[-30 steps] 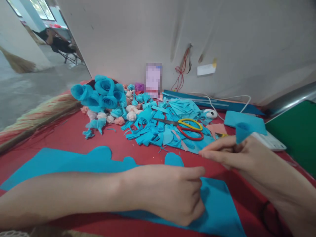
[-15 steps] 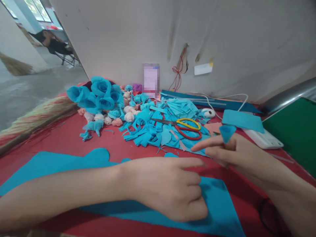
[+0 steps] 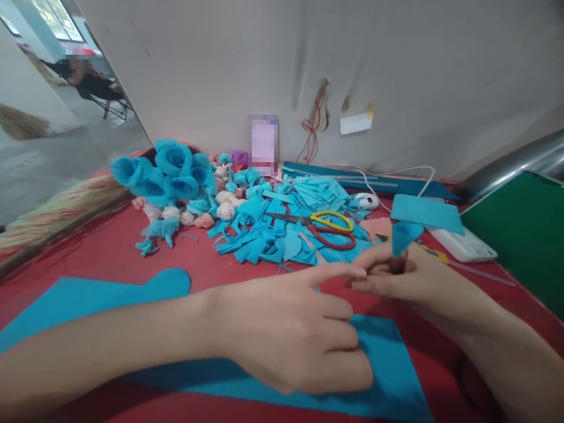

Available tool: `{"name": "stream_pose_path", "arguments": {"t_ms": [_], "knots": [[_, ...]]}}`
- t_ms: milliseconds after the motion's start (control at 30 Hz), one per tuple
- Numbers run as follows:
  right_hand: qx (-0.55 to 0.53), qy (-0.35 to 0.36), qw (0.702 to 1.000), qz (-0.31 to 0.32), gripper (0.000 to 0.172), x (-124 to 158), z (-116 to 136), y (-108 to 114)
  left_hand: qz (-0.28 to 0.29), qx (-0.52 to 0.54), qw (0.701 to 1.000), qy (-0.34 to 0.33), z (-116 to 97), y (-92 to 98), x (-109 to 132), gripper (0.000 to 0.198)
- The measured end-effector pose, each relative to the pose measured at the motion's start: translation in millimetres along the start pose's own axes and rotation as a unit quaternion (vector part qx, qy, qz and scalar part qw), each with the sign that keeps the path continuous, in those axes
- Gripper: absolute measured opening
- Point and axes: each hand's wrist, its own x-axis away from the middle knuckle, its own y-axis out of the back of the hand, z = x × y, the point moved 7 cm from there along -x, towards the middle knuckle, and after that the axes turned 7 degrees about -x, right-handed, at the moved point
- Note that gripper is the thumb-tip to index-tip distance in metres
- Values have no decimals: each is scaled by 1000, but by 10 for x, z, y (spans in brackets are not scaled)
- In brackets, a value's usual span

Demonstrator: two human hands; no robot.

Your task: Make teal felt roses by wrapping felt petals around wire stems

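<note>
My right hand [image 3: 420,282] has a small blue crepe-paper cone [image 3: 404,238] upright among its fingers, its wide end up. The thumb and index finger of this hand point left, their tips close together. My left hand [image 3: 299,332] reaches across from the left, its index finger stretched to the right fingertips. Its other visible fingers are curled in, and its thumb is hidden; what it may hold does not show. Under the left hand and forearm lies a large blue paper sheet [image 3: 383,364] with a rounded petal shape [image 3: 170,282] at its back edge.
Scissors [image 3: 330,228] with yellow and red handles lie on blue paper scraps [image 3: 251,247]. Blue paper roses [image 3: 174,170] and small pale rosettes [image 3: 227,211] are heaped at back left. A white device [image 3: 467,244] sits at right. Behind rises a wall [image 3: 229,64]; a person [image 3: 94,79] reclines far left.
My left index finger has extended and now meets the right fingertips. The paper cone stays in my right hand. The whole view has shifted slightly.
</note>
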Motion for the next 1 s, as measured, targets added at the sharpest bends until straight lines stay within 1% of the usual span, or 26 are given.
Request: {"name": "stream_pose_path", "arguments": {"t_ms": [100,233,333,400,467,567,700,800,867,933,1000], "knots": [[-10,9,999,-31,17,7,-23,87,-7,20,1000,0,10,26,-8,26],[-16,20,998,-50,24,-6,-37,166,-11,60,998,18,32,47,-10,26],[-45,39,992,-110,25,6,4,252,-45,88,995,32,39,109,-7,22],[-68,52,986,-146,23,28,33,302,-62,103,992,36,41,149,-7,24],[-87,58,981,-165,20,47,49,335,-53,113,992,28,29,154,-10,27],[-112,63,976,-178,17,62,57,379,-30,133,991,-1,-3,127,-10,28],[-129,65,973,-180,19,56,75,404,-33,159,986,-32,-32,83,0,22],[-132,62,972,-186,21,56,94,401,-35,169,985,-24,-39,35,4,17],[-132,61,970,-193,22,63,101,401,-15,177,984,-13,-56,-17,6,15],[-127,61,969,-201,24,70,92,408,31,179,983,-3,-84,-90,13,11],[-111,59,969,-212,25,66,58,428,81,185,979,6,-107,-158,26,13]]}}
